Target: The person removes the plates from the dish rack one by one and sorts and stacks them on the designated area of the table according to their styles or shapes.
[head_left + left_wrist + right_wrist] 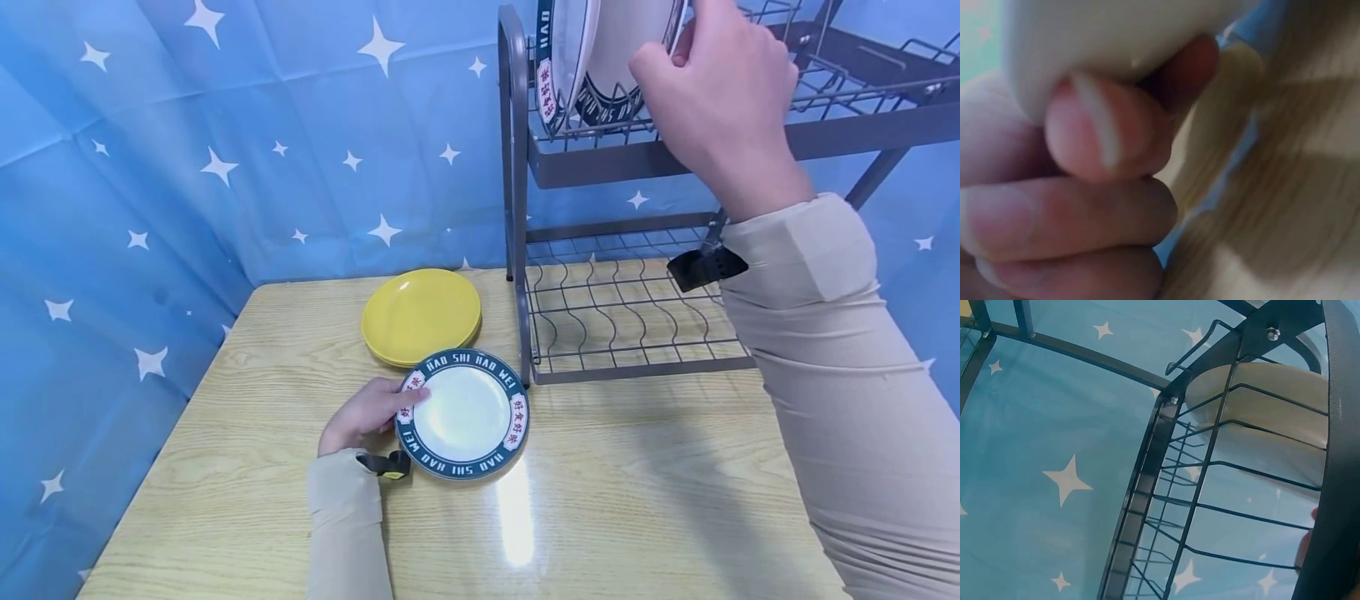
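My left hand grips the left rim of a white plate with a dark green lettered border, thumb on top and fingers underneath. That plate is held face up over the table, beside a rack. In the left wrist view, curled fingers press its pale underside. Up at the rack's top tier, my right hand pinches the right rim of an upright white plate with the same border. Another such plate stands to its left. The right wrist view mostly hides the right fingers behind a rack bar.
Yellow plates lie stacked on the wooden table, just behind the held plate. The dark two-tier dish rack stands at the back right, with a wavy wire lower shelf. A blue star-patterned curtain hangs behind.
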### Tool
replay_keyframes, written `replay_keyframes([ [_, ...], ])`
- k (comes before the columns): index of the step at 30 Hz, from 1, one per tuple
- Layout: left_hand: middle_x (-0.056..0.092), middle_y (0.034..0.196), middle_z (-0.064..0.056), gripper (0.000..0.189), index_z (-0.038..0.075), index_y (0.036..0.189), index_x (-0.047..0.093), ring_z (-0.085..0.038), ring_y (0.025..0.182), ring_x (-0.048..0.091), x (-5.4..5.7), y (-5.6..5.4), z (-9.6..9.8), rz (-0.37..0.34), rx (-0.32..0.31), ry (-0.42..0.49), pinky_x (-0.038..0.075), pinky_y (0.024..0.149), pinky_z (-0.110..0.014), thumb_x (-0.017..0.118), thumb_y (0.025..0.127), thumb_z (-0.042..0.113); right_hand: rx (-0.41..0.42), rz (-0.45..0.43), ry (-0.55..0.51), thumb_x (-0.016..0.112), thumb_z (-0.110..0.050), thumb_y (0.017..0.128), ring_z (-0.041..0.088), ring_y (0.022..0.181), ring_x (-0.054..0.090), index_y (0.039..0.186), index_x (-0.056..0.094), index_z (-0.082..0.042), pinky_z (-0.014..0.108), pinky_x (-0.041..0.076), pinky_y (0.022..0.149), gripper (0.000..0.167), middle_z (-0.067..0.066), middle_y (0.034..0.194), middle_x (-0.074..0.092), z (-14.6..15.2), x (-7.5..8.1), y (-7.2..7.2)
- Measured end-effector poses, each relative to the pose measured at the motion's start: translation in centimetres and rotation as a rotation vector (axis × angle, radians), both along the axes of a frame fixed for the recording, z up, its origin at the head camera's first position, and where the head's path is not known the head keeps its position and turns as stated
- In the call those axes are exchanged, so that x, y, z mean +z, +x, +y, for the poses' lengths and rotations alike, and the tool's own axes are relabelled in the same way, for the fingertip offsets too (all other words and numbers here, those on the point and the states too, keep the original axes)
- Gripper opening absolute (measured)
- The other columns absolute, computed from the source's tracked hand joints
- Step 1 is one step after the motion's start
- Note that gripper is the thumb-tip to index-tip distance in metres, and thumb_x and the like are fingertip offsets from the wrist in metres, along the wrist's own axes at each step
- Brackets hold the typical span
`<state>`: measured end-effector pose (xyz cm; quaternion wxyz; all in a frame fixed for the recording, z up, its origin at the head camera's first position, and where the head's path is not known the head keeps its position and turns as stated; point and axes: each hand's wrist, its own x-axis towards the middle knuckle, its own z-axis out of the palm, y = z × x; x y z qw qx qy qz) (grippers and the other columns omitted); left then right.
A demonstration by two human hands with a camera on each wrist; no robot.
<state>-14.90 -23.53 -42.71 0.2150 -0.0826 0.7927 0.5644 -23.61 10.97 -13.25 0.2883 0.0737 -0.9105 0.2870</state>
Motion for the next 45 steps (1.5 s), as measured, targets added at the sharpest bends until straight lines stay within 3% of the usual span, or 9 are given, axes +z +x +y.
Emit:
replay_keyframes([
  [5,0.066,0.077,-0.013,0.038,0.008,0.091,0.068,-0.021,0.06,0.056,0.0,-0.1,0.1,-0.007,0.011,-0.036,0.037,0.058,-0.026,0.065,0.077,0.043,0.015,0.013,-0.016,0.035,-0.034,0.084,0.007,0.078,0.036,0.102,0.054,-0.017,0.035,0.026,0.088,0.031,-0.004,0.081,0.047,0.0,0.0,0.1],
  [9,0.066,0.077,-0.012,0.039,0.008,0.091,0.068,-0.021,0.063,0.058,-0.3,-0.2,0.1,-0.017,0.009,-0.052,0.04,0.06,-0.026,0.065,0.077,0.045,0.01,0.008,-0.012,0.033,-0.034,0.085,0.004,0.067,0.032,0.079,0.046,-0.018,0.036,0.026,0.085,0.022,-0.001,0.073,0.044,-0.1,-0.1,0.0],
  [15,0.066,0.077,-0.011,0.041,0.009,0.091,0.067,-0.022,0.067,0.06,-0.5,-0.4,0.3,-0.014,0.035,-0.104,0.043,0.064,-0.027,0.064,0.076,0.047,-0.005,-0.006,0.02,0.033,-0.034,0.086,0.02,0.088,0.042,0.113,0.055,-0.007,0.039,0.028,0.087,0.045,0.012,0.106,0.06,-0.5,-0.2,-0.1],
  [17,0.065,0.075,-0.01,0.042,0.01,0.091,0.066,-0.022,0.065,0.06,-0.6,-0.5,0.5,-0.003,0.048,-0.132,0.043,0.063,-0.027,0.064,0.075,0.048,-0.012,-0.002,0.032,0.032,-0.033,0.087,0.021,0.087,0.042,0.115,0.055,-0.007,0.039,0.028,0.086,0.045,0.013,0.108,0.06,-0.5,-0.3,-0.2],
  [21,0.064,0.075,-0.009,0.043,0.011,0.096,0.063,-0.021,0.064,0.059,-0.6,-0.7,0.7,0.006,0.078,-0.154,0.043,0.061,-0.027,0.064,0.075,0.049,-0.037,0.043,0.038,0.03,-0.032,0.088,0.011,0.072,0.034,0.112,0.055,-0.005,0.039,0.029,0.083,0.044,0.013,0.095,0.06,-0.6,-0.5,-0.3],
  [28,0.056,0.065,-0.006,0.021,0.014,0.097,0.062,-0.02,0.047,0.042,0.0,-0.4,0.3,0.077,0.029,-0.228,0.036,0.049,-0.028,0.06,0.084,0.031,-0.083,0.173,0.053,0.028,-0.029,0.089,0.019,0.056,0.032,0.082,0.047,-0.003,0.028,0.018,0.055,0.033,0.008,0.064,0.04,-0.9,-1.3,-0.5],
  [35,0.059,0.069,-0.005,0.02,0.017,0.101,0.062,-0.021,0.05,0.046,0.2,-0.3,0.2,0.065,0.016,-0.263,0.036,0.05,-0.028,0.06,0.085,0.028,-0.111,0.253,0.029,0.028,-0.031,0.092,0.017,0.056,0.03,0.11,0.057,-0.004,0.027,0.017,0.052,0.043,0.011,0.07,0.052,-1.2,-1.8,-0.9],
  [41,0.06,0.074,-0.007,0.016,0.014,0.096,0.063,-0.022,0.063,0.053,0.4,-0.4,0.6,0.064,0.038,-0.285,0.041,0.056,-0.029,0.062,0.084,0.024,-0.144,0.3,-0.062,0.029,-0.029,0.092,0.005,0.05,0.023,0.115,0.056,-0.013,0.024,0.016,0.053,0.039,-0.011,0.061,0.031,-1.1,-1.9,-1.0],
  [45,0.06,0.078,-0.006,0.017,0.012,0.095,0.062,-0.022,0.068,0.053,0.9,-0.3,1.0,0.075,0.036,-0.353,0.042,0.057,-0.029,0.064,0.082,0.024,-0.156,0.296,-0.114,0.029,-0.03,0.092,-0.005,0.054,0.022,0.126,0.047,-0.021,0.02,0.018,0.057,0.04,-0.016,0.066,0.033,-1.0,-1.8,-1.0],
])
